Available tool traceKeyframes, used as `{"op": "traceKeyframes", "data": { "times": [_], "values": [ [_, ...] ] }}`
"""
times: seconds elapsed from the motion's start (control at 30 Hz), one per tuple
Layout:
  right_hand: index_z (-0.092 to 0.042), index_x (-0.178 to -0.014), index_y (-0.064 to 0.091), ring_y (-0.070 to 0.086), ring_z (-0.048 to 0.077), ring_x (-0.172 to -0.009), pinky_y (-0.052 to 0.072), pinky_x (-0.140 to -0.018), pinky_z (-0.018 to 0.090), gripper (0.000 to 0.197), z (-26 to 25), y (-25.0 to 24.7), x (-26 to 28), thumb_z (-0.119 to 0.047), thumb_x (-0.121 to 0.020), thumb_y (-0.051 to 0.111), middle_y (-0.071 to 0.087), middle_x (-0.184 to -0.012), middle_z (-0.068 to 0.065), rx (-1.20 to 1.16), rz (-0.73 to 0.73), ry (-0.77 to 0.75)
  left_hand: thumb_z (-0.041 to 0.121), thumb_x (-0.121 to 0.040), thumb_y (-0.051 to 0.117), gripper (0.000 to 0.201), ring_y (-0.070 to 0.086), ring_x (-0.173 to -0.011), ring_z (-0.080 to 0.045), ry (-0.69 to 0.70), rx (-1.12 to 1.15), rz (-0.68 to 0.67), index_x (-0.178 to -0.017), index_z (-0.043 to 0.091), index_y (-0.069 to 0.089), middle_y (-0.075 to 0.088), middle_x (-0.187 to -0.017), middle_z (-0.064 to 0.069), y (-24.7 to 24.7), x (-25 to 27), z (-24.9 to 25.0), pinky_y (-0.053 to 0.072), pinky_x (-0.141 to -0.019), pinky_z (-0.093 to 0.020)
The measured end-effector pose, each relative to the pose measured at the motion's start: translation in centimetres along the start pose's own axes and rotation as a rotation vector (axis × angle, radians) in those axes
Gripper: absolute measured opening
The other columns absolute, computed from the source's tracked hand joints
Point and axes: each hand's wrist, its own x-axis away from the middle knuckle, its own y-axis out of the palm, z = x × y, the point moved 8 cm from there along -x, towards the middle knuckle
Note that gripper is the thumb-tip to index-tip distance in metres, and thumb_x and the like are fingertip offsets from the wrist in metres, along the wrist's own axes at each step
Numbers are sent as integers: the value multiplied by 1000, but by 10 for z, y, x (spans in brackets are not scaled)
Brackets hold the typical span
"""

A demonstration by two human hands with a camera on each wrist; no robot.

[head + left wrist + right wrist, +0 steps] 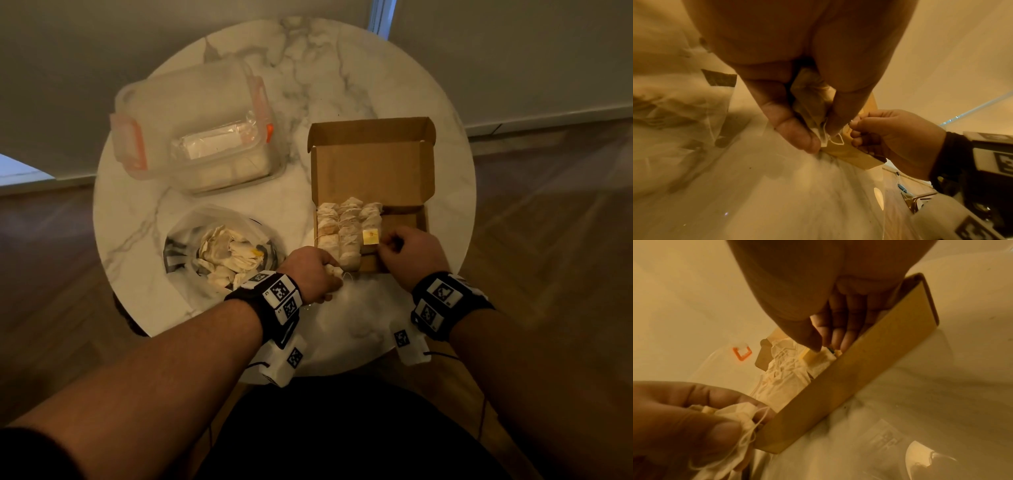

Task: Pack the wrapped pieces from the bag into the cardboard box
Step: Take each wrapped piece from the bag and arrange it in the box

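Note:
An open cardboard box (404, 178) stands on the right of the table, with three rows of pale wrapped pieces (349, 233) along its left side. The clear bag (191, 240) at the front left holds several more pieces (229, 253). My left hand (329, 274) grips one wrapped piece (812, 100) with loose string just outside the box's near left corner. My right hand (387, 245) is inside the box, fingers curled. In the right wrist view its thumb and fingertips (835, 340) pinch the end of the rightmost piece (821, 363), beside a yellow tag (370, 237).
A clear plastic container (195, 137) with orange clips stands at the back left of the round marble table (342, 68). The box lid (371, 133) stands open at the back. The table's near edge lies just beneath my wrists, with wooden floor around.

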Motion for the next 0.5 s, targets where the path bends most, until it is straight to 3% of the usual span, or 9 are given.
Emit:
{"op": "traceKeyframes", "data": {
  "times": [0.1, 0.17, 0.23, 0.3, 0.5],
  "values": [
    [-22, -95, 71, 59, 16, -76, 44, -66, 27, 8, 2, 0, 5, -27, -92, 65, 62, -76, -7, -16, 3, 5, 17, -88, 76, 25, 77, -68, -21, -3, 8, -7, -112, 19, 71, 77, -85, -9, 0, -1, -1, 65, -71, -46],
    [-22, -98, 74, 62, 19, -79, 45, -65, 26, 16, -2, 9, 8, -30, -94, 61, 67, -80, -6, 40, -72, -32, 17, -88, 76, 21, 77, -69, -21, -13, 14, -5, -108, 21, 71, 78, -85, -9, 0, 0, -2, 65, -71, -45],
    [-28, -113, 76, 66, 22, -94, 54, -79, 31, 26, -6, 23, 11, -30, -95, 58, 74, -105, -1, 103, -181, -69, 15, -88, 76, 18, 78, -71, -22, -19, 37, -6, -105, 21, 71, 78, -86, -10, 0, 0, -2, 65, -72, -45],
    [-32, -127, 71, 64, 25, -111, 53, -93, 36, 34, -13, 31, 14, -26, -97, 55, 68, -127, 0, 121, -242, -111, 13, -88, 76, 18, 78, -72, -22, -25, 52, -9, -103, 22, 70, 78, -86, -10, 1, 1, -1, 65, -73, -45],
    [-25, -132, 68, 57, 27, -123, 43, -102, 32, 36, -27, 28, 19, -19, -100, 53, 62, -137, 6, 81, -207, -196, 15, -87, 77, 27, 78, -72, -23, -13, 78, -19, -113, 18, 71, 78, -84, -11, 1, 2, -2, 65, -74, -47]
  ]
}}
